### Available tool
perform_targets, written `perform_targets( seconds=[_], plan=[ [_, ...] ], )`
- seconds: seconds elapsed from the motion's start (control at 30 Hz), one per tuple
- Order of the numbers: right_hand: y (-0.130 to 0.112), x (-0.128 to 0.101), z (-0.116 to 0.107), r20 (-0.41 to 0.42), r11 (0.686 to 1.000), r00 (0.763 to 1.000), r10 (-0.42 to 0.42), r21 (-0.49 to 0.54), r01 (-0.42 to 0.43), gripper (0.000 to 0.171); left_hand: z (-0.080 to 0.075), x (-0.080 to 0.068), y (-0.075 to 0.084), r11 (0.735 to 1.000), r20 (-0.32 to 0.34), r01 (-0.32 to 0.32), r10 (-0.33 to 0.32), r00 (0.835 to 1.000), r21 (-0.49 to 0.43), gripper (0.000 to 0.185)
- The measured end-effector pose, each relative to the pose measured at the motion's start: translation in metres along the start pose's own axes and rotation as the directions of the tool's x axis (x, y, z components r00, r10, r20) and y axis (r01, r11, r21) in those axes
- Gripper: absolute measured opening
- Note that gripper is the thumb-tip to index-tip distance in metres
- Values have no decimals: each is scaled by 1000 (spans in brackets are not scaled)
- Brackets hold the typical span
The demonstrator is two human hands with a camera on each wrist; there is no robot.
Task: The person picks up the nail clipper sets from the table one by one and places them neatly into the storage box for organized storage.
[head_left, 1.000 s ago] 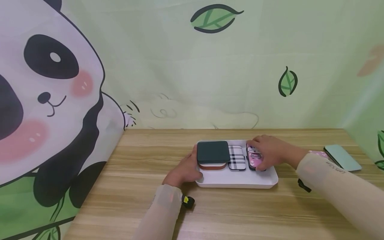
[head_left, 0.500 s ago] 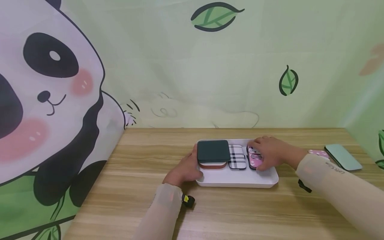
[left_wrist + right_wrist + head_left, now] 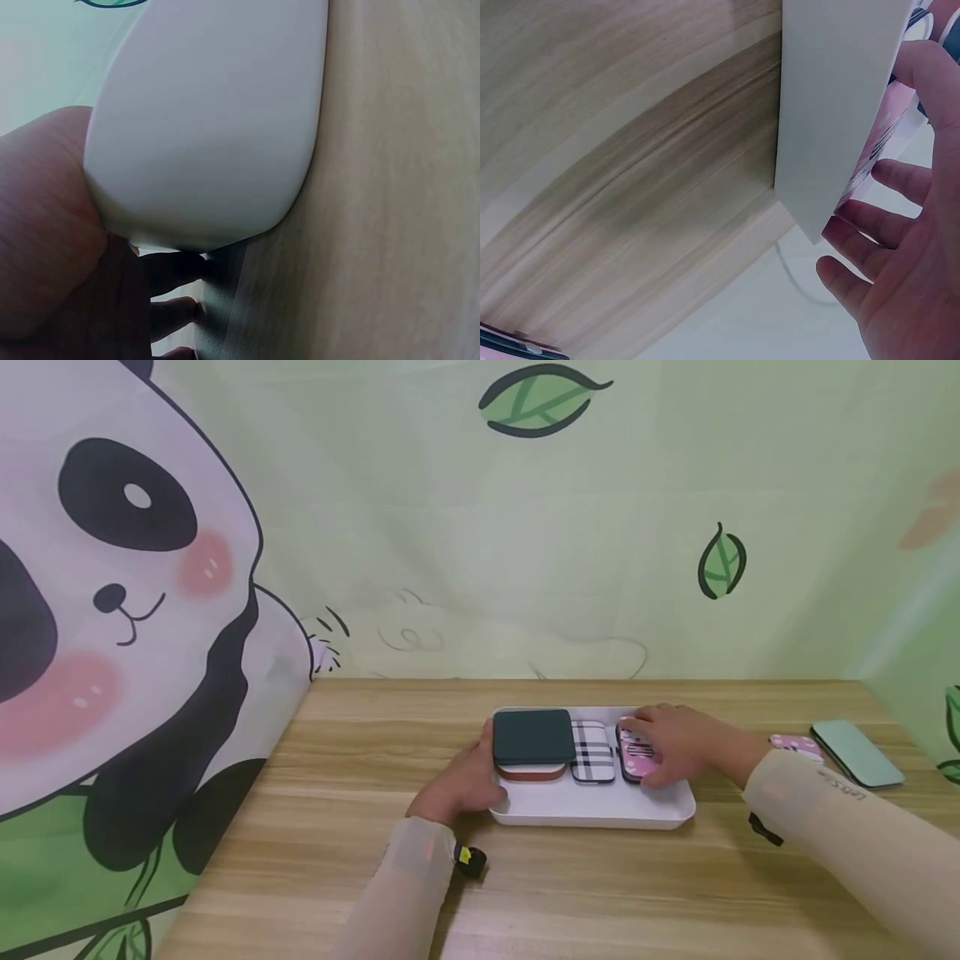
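Pale wood grain runs across the table [image 3: 570,893], and nearest on it come two cream sleeves, each with a small black device strapped at the wrist. Just past them sits a white tray [image 3: 592,814] with rounded corners. The left hand [image 3: 461,785] lies against the tray's left end; in the left wrist view the palm [image 3: 45,247] presses the tray's outer wall [image 3: 210,135] and the fingers [image 3: 176,311] curl beneath the rim, so this hand grips the tray. Inside the tray, side by side along its far half, lie a dark green case [image 3: 532,737] stacked on a brown-edged one [image 3: 531,771], a plaid black-and-white case [image 3: 592,752] just beside them, and a pink patterned case [image 3: 636,760] at the right. The right hand [image 3: 678,743] rests on top of the pink case with its fingers spread and fairly straight, pressing rather than clasping; the right wrist view shows those fingers [image 3: 870,225] extended past the tray's wall [image 3: 832,112]. Farther right, outside the tray, lie a second pink dotted case [image 3: 797,744] and a mint green case [image 3: 855,753]. Behind everything hangs a green backdrop [image 3: 525,527] with leaves and a large panda [image 3: 112,610].
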State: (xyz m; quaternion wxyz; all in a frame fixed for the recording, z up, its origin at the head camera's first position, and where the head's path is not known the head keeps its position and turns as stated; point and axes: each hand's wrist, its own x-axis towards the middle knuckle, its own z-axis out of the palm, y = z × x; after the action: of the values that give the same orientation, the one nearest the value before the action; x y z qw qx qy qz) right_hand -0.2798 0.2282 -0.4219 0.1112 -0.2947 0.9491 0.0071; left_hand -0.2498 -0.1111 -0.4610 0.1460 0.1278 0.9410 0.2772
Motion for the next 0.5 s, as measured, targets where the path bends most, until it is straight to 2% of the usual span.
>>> perform_targets(
  seconds=[0.23,0.5],
  plan=[
    [-1,-3,0,-3,1000,1000,-2,-11,2,95,-1,-1,0,1000,-11,-19,19,1000,-6,113],
    [-1,-4,2,-10,1000,1000,-12,-10,12,94,0,1,-1,1000,-8,-3,3,1000,8,113]
  ],
)
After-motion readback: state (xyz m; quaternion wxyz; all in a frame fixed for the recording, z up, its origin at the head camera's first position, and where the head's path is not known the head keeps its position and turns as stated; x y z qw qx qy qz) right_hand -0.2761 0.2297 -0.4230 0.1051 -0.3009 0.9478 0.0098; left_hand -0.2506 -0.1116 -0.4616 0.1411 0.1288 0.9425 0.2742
